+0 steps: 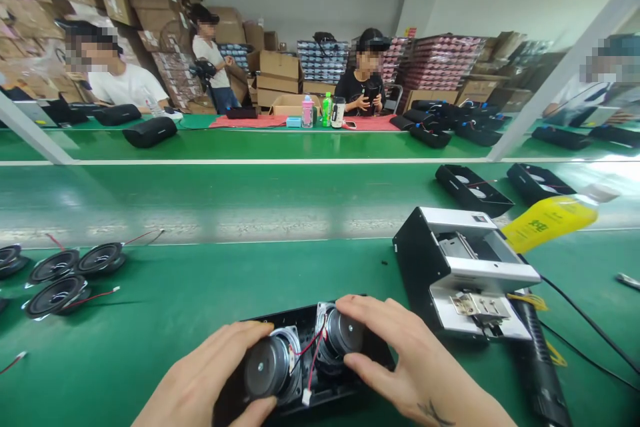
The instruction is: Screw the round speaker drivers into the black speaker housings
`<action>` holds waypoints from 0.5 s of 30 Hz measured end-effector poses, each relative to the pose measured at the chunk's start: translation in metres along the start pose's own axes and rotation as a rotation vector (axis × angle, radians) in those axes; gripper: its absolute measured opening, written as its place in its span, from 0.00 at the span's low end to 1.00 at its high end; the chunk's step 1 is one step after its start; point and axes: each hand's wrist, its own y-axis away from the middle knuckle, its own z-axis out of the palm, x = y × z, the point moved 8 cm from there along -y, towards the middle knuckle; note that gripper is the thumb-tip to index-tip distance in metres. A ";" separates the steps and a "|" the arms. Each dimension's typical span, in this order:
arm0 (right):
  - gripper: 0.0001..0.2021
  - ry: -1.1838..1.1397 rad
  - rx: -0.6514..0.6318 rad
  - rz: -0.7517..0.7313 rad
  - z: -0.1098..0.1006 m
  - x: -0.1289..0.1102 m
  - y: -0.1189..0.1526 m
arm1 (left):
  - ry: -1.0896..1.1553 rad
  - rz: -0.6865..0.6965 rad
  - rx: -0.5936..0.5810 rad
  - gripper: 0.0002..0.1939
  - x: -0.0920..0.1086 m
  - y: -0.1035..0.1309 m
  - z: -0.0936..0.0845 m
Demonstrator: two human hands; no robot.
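In front of me on the green work surface lies a black speaker housing (333,392), with two round speaker drivers sitting in it, magnet side up. My left hand (200,373) has thumb and fingers closed around the magnet of the left speaker driver (263,367). The right speaker driver (346,333) is gripped the same way between thumb and fingers of my right hand (400,347). Red and black wires run between the drivers, and a white connector (307,397) hangs at the end. My hands cover both ends of the housing.
Several loose speaker drivers (55,295) lie at the left. A black-and-silver machine (465,267) stands at right, beside a yellow bottle (550,220) and a black cylindrical tool (540,367) with cables. Two housings (473,188) rest farther back. Co-workers sit and stand across the line.
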 end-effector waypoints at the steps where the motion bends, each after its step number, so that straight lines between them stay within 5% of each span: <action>1: 0.25 0.017 0.016 -0.039 0.000 -0.002 0.001 | -0.016 0.034 -0.008 0.22 0.004 -0.007 0.001; 4: 0.27 0.052 0.017 -0.119 0.003 -0.009 0.002 | -0.097 0.114 -0.048 0.17 0.012 -0.016 0.007; 11: 0.24 0.188 -0.230 -0.208 0.020 -0.026 -0.010 | -0.220 0.167 -0.187 0.09 0.014 -0.013 0.035; 15: 0.23 0.224 -0.205 -0.219 0.029 -0.022 -0.011 | -0.228 0.168 -0.171 0.14 0.015 -0.014 0.039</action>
